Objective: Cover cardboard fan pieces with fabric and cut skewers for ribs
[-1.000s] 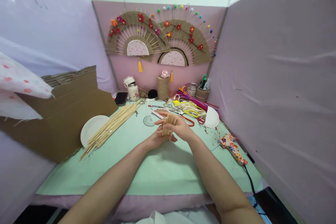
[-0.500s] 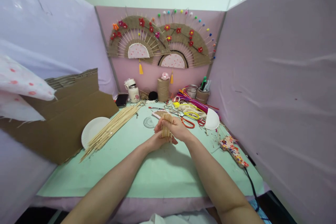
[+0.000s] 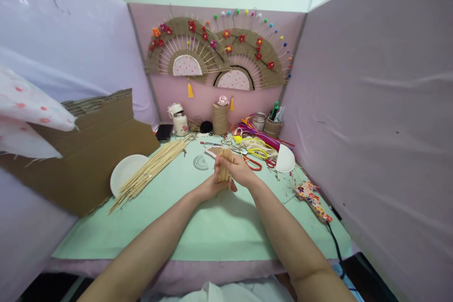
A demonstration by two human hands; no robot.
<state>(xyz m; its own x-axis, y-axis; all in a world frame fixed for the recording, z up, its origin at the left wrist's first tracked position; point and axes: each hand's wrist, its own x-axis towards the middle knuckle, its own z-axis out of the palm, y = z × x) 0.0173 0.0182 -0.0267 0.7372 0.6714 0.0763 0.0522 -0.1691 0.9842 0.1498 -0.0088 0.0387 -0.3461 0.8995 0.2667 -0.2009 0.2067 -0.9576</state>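
Note:
A bundle of short bamboo sticks (image 3: 225, 166) stands nearly upright between my hands, above the middle of the table. My right hand (image 3: 239, 170) is wrapped round its right side, thumb across the front. From below and the left, my left hand (image 3: 211, 187) grips the lower end; some of its fingers are hidden behind the sticks. Just beyond the hands lies a half-round brown piece with a pink edge (image 3: 212, 151), partly covered. A clear protractor (image 3: 200, 162) is on the table to the left of the hands.
Long bamboo sticks (image 3: 152, 172) lie partly over a white paper plate (image 3: 122, 170), beside leaning cardboard (image 3: 88, 160). Orange-handled scissors (image 3: 254, 164) and yellow-handled scissors (image 3: 260, 153) lie behind the right hand. A flower-patterned glue gun (image 3: 313, 200) with a cord rests at the right edge.
The fingers of my left hand, stretched out beside the bundle earlier, have closed in around it. The bundle stays in both hands at about the same place.

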